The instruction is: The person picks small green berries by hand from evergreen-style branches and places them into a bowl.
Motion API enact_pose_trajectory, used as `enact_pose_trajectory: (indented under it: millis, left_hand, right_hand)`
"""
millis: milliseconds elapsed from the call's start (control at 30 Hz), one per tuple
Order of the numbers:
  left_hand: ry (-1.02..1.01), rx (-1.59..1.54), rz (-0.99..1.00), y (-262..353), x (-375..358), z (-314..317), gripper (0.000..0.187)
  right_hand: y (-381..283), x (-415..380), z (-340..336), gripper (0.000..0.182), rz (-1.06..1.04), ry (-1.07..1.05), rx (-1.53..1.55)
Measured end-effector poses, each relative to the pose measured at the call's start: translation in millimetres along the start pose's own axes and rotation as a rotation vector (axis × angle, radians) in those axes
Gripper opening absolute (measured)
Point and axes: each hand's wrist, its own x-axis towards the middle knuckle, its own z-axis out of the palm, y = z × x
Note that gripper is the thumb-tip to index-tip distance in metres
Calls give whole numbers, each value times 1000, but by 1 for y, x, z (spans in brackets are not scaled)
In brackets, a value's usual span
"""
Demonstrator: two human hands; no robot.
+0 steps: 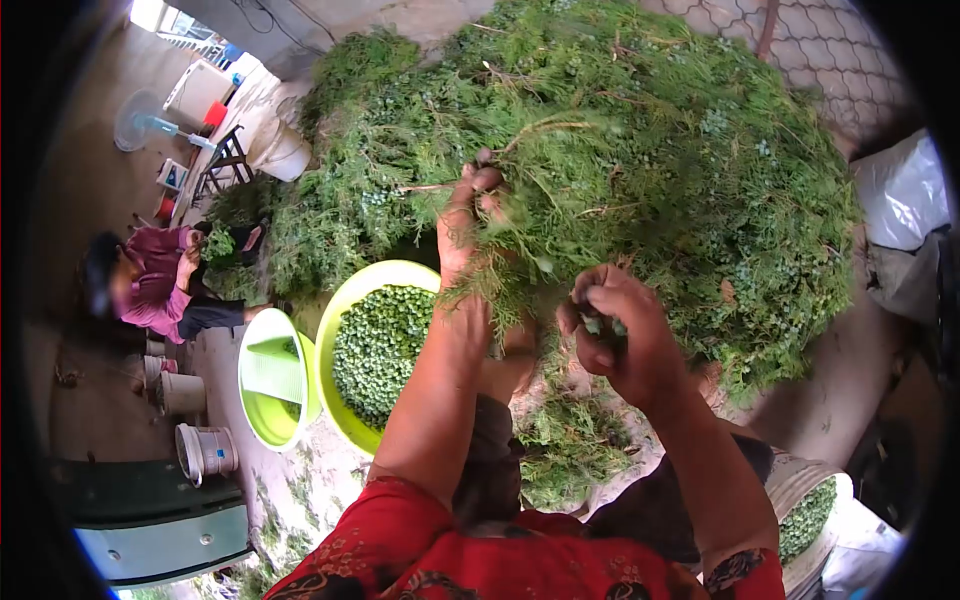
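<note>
My left hand (pixel 478 195) is closed around the stem of a leafy evergreen branch (pixel 495 285), held over a large heap of similar cut branches (pixel 640 120). Its sprigs hang down past my wrist. To the right and nearer my body, my right hand (pixel 638 335) is curled, fingers bent around a few small green berries (pixel 597 322), partly hidden by the fingers. Beside my left forearm stands a yellow-green basin (pixel 327 385) holding many round green berries (pixel 380 345).
A lime basin with a slatted tray (pixel 275 375) adjoins the berry basin. At left, a person in a pink shirt (pixel 160 270) sits handling greenery. White buckets (pixel 205 452) stand behind. A berry-filled white bucket (pixel 800 485) is at lower right. Loose clippings (pixel 570 450) lie by my legs.
</note>
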Motion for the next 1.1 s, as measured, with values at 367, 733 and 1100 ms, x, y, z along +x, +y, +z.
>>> enact_pose_trajectory:
  millis: [367,733,1100]
  left_hand:
    - [152,210,-36,-23,-4,12,24]
    - [133,327,149,11,-1,-1,23]
    - [241,429,69,-4,-12,14,34]
  right_hand:
    - [18,15,0,20,0,80,-160]
    - [46,-14,15,21,212,-59,-149]
    - [25,17,-20,20,-74,179,-60]
